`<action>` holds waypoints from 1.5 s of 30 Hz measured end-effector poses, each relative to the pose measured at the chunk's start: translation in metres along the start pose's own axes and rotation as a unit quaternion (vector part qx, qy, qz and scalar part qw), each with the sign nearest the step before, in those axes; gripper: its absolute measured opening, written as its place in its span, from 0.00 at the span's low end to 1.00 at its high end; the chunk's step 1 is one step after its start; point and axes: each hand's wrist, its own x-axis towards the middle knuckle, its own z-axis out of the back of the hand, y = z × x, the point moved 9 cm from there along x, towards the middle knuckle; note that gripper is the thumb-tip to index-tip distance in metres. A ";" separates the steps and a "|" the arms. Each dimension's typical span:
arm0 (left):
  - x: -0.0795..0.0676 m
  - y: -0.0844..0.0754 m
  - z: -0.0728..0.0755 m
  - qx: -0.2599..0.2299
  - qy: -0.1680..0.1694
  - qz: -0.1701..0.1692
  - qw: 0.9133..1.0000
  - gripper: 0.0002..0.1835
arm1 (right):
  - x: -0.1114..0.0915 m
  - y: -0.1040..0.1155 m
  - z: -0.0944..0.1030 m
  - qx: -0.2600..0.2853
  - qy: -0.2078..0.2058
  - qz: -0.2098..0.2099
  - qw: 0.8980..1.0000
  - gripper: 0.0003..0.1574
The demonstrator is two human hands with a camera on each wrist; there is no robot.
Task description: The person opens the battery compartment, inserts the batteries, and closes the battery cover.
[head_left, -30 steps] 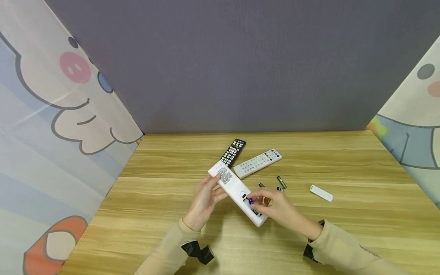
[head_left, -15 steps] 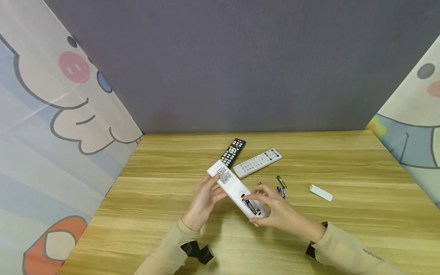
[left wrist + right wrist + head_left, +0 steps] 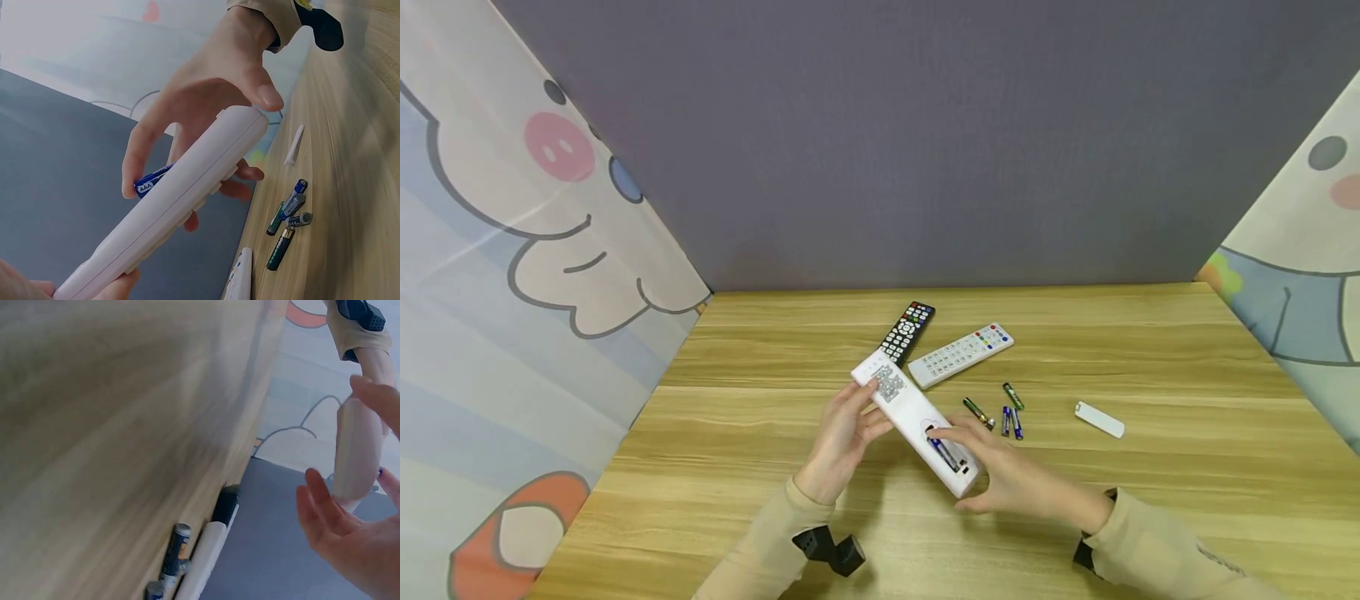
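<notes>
My left hand [image 3: 838, 442] grips the upper end of a white remote control [image 3: 912, 410], back side up and tilted over the table. Its battery compartment lies uncovered, with one blue AAA battery [image 3: 943, 454] along one side of it. The index fingertip of my right hand [image 3: 1015, 477] is at that battery's upper end, and the thumb stands apart near the remote's lower end. In the left wrist view the blue battery [image 3: 150, 181] rises above the remote's edge under the fingertip, while other right-hand fingers reach beneath the remote.
Beyond the hands lie a black remote [image 3: 907, 332] and a second white remote [image 3: 961, 355], buttons up. Loose on the table are two blue batteries [image 3: 1017, 423], a green battery [image 3: 1012, 396] and a green-and-gold battery [image 3: 978, 414]. A white battery cover [image 3: 1100, 419] lies to the right.
My right hand's pinch on the blue battery has loosened; the battery now lies in the compartment. The thumb has moved away from the remote, uncovering the loose batteries behind. The left hand stays put.
</notes>
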 end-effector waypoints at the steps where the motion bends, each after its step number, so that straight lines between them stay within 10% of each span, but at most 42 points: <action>1: 0.000 0.000 0.000 0.000 0.001 0.000 1.000 0.21 | 0.000 0.000 0.000 0.002 -0.003 0.000 1.000 0.54; 25: -0.002 0.000 -0.003 0.006 0.012 0.000 1.000 0.22 | -0.004 0.010 0.005 -0.063 -0.051 0.052 0.995 0.51; 45: -0.006 0.001 -0.002 0.004 0.011 0.007 1.000 0.22 | -0.010 0.025 0.006 -0.166 -0.089 0.144 0.972 0.43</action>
